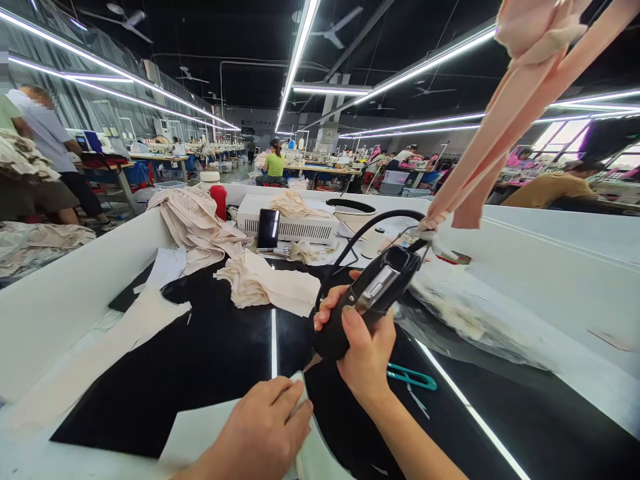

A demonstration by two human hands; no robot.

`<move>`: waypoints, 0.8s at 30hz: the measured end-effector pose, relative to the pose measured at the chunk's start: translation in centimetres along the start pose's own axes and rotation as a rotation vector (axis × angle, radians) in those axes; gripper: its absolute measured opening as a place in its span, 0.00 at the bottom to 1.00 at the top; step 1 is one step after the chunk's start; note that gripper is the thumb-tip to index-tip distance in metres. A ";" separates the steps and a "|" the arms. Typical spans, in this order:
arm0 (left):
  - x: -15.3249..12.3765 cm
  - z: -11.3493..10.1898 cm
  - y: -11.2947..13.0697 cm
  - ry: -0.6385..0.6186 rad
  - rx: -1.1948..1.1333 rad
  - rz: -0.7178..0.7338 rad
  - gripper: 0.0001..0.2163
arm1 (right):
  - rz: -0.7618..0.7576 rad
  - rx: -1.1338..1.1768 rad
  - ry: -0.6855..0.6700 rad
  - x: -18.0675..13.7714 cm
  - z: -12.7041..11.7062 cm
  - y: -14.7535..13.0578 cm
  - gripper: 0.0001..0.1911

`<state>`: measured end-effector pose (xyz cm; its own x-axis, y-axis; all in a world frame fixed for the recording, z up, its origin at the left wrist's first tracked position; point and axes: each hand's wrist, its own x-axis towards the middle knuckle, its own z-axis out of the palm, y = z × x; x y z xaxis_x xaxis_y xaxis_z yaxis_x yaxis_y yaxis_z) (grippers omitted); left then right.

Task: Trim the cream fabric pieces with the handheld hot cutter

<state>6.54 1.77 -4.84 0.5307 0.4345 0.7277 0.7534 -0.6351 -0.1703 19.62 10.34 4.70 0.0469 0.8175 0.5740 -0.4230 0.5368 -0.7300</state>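
Observation:
A black corded hand tool (373, 287) with a silver plate on its side is gripped in my right hand (367, 347), fingers wrapped round its body. Its top hangs from knotted pink fabric strips (495, 133); its lower tip is hard to see near the white piece. My left hand (267, 423), low in the middle, has its fingers bent together on the edge of a white flat piece (320, 453), just below the tool. Another white sheet (195, 430) lies under that wrist. Teal thread snips (413, 377) rest right of my right hand.
Stacked beige fabric pieces (280, 287) and a draped beige pile (195, 220) lie toward the back of the black tabletop (225, 347). Behind them are a white vented box (290, 223), a phone (269, 229) and a red bottle (219, 200). White side walls enclose the table; plastic-wrapped fabric (465, 313) lies right.

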 end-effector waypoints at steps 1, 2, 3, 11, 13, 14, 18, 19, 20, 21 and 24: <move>0.1 -0.1 0.0 0.006 0.002 0.001 0.15 | 0.005 -0.005 -0.003 -0.1 0.0 0.1 0.20; 0.2 -0.1 0.0 0.006 0.004 0.000 0.15 | 0.007 -0.010 -0.007 -0.1 0.0 0.1 0.20; 0.2 -0.1 0.0 0.005 0.005 0.002 0.15 | 0.009 -0.016 -0.012 -0.2 0.1 0.2 0.20; 0.2 -0.1 0.0 0.017 -0.015 -0.011 0.14 | 0.002 -0.065 -0.025 -0.4 0.1 0.4 0.17; 0.4 -0.3 0.0 0.021 -0.023 -0.007 0.15 | 0.002 -0.064 -0.024 -0.4 0.2 0.3 0.16; 0.5 -0.3 0.0 0.020 -0.025 -0.005 0.15 | 0.003 -0.058 -0.022 -0.4 0.3 0.3 0.17; 0.4 -0.3 0.0 0.000 -0.037 -0.019 0.15 | 0.004 -0.037 -0.017 -0.6 0.6 0.3 0.18; 0.3 -0.2 0.0 -0.014 -0.040 -0.019 0.14 | 0.004 -0.042 -0.021 -0.6 0.7 0.3 0.18; 0.3 -0.1 0.0 -0.028 -0.042 -0.017 0.14 | 0.007 -0.049 -0.023 -0.7 0.7 0.4 0.18; 0.2 -0.1 0.0 -0.037 -0.043 -0.010 0.14 | 0.009 -0.056 -0.023 -0.7 0.7 0.5 0.18; 0.3 -0.1 -0.1 -0.040 -0.040 0.004 0.13 | 0.011 -0.064 -0.017 -0.8 0.6 0.6 0.17</move>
<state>6.60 1.88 -4.59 0.5495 0.4567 0.6997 0.7355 -0.6617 -0.1458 18.78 9.88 4.07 0.0267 0.8202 0.5715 -0.3646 0.5403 -0.7584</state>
